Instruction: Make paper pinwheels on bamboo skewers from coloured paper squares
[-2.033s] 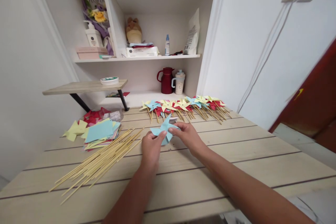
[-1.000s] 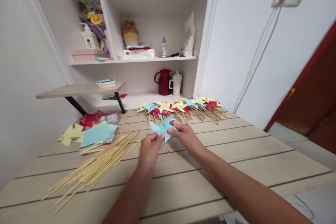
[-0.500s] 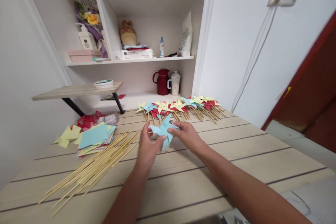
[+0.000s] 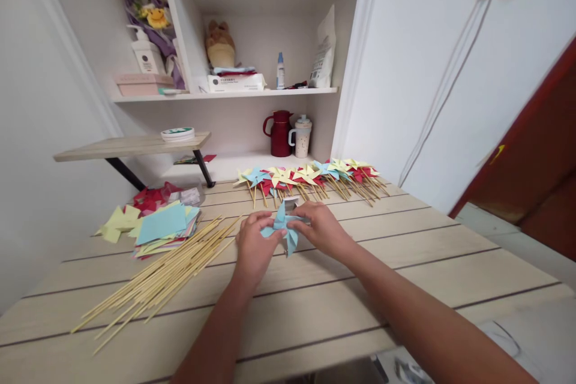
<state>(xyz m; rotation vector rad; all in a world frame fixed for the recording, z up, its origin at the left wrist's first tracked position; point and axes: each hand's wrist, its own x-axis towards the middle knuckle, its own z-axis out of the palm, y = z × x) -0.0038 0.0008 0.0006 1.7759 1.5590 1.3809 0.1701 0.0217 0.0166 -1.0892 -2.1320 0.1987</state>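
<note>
both hands pinching folded blue paper pinwheel

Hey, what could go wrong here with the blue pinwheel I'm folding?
1. Both hands, left hand and right hand, pinch the blue pinwheel at its centre; a slip may let the folded blades spring open.
2. The loose sticks lie right beside the left hand; a nudge could roll them across the table.
3. Hard pinching might crease or tear the thin paper.
</note>
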